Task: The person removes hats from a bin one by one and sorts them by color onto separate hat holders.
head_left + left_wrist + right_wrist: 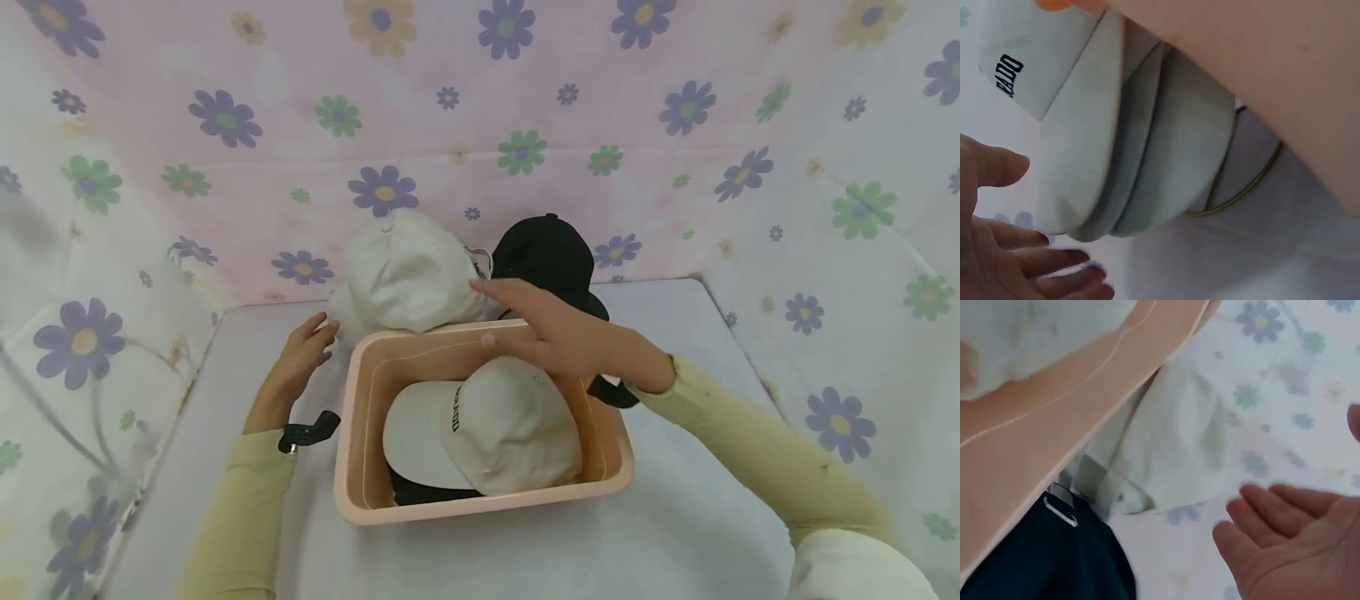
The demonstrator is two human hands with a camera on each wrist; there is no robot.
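A stack of white caps [408, 271] stands behind the bin, its several brims [1147, 150] layered in the left wrist view. My left hand [303, 358] is beside the brims at the left, fingers apart and loosely bent, holding nothing. Over the back right rim of the peach plastic bin [480, 510] hovers my right hand [558, 329], fingers extended and nothing in them. It partly hides a black cap [543, 250] beside the white stack. Inside the bin lies an off-white cap [517, 425] with dark lettering, brim to the left, above a black item [431, 493].
The bin sits on a table with a pale cover [697, 467]. Flower-print cloth [465, 125] stands behind and at both sides. A black wrist camera mount [309, 432] is on my left wrist, close to the bin's left wall.
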